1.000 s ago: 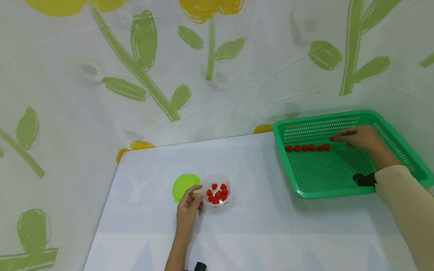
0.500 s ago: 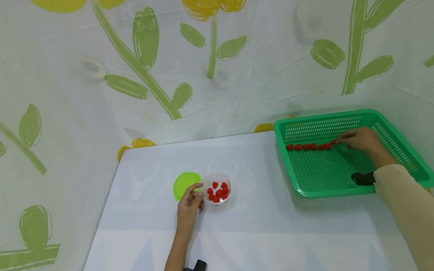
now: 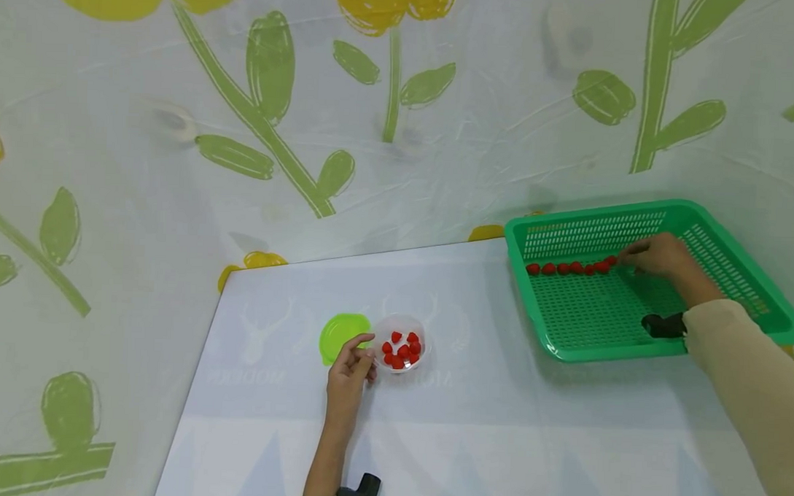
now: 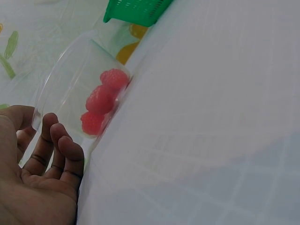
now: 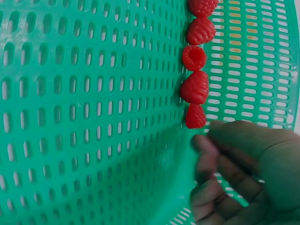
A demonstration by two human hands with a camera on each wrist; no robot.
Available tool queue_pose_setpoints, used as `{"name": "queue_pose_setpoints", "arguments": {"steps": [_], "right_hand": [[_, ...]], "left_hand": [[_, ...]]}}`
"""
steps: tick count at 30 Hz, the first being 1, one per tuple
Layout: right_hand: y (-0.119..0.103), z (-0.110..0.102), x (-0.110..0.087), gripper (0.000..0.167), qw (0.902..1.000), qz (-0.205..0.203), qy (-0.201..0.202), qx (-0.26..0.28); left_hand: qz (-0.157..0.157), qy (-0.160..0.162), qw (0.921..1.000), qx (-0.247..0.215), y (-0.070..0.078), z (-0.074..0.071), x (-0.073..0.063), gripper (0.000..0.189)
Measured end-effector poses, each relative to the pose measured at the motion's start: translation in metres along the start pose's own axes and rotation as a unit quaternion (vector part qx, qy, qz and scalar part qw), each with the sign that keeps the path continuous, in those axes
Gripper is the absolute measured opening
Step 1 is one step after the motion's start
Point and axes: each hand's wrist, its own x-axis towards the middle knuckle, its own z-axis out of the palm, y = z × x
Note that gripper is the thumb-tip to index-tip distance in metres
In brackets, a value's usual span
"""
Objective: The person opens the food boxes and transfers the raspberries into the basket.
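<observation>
My left hand pinches the near-left rim of a clear plastic tub between thumb and finger. Inside the tub are several red raspberries. On the right, my right hand is within the green basket, fingers loosely bent and holding nothing. A row of raspberries lies along the basket floor by its far wall. The end raspberry lies just past my right fingertips, with a small gap showing in the right wrist view.
A bright green lid lies on the white table, left of the tub and partly behind my left hand. Behind the table rises a flower-printed sheet. The basket stands at the table's far right, near that sheet.
My right hand has lowered the raspberry it held to the right end of the row and let go of it. The left hand stays at the tub; the head view shifts slightly.
</observation>
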Motion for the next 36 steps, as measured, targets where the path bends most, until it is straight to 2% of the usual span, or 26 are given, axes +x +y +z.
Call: {"name": "queue_pose_setpoints", "arguments": {"steps": [9, 10, 12, 18, 27, 32, 36], "right_hand": [[-0.038, -0.011, -0.015, 0.059, 0.9994, -0.032, 0.008, 0.004], [-0.043, -0.012, -0.017, 0.059, 0.9993, -0.035, 0.009, 0.003], [-0.053, -0.013, -0.020, 0.061, 0.9990, -0.042, 0.010, 0.000], [-0.089, -0.012, -0.040, 0.058, 0.9972, -0.072, 0.018, -0.004], [-0.133, 0.011, -0.065, 0.042, 0.9916, -0.108, 0.043, 0.056], [-0.152, 0.029, -0.073, 0.035, 0.9833, -0.135, 0.017, 0.120], [-0.167, 0.046, -0.074, 0.031, 0.9740, -0.168, -0.011, 0.152]], "left_hand": [[-0.005, 0.002, 1.0000, 0.002, 0.000, -0.001, 0.000, 0.029], [-0.009, 0.002, 1.0000, 0.002, 0.005, 0.000, -0.002, 0.029], [-0.009, 0.002, 1.0000, 0.001, 0.006, -0.001, -0.002, 0.029], [-0.008, 0.002, 1.0000, 0.003, 0.002, -0.001, 0.000, 0.030], [-0.007, -0.003, 1.0000, 0.003, 0.000, 0.000, 0.002, 0.028], [-0.002, -0.008, 1.0000, 0.001, 0.000, 0.000, 0.002, 0.029], [0.000, -0.006, 1.0000, -0.003, 0.002, 0.000, 0.001, 0.028]]}}
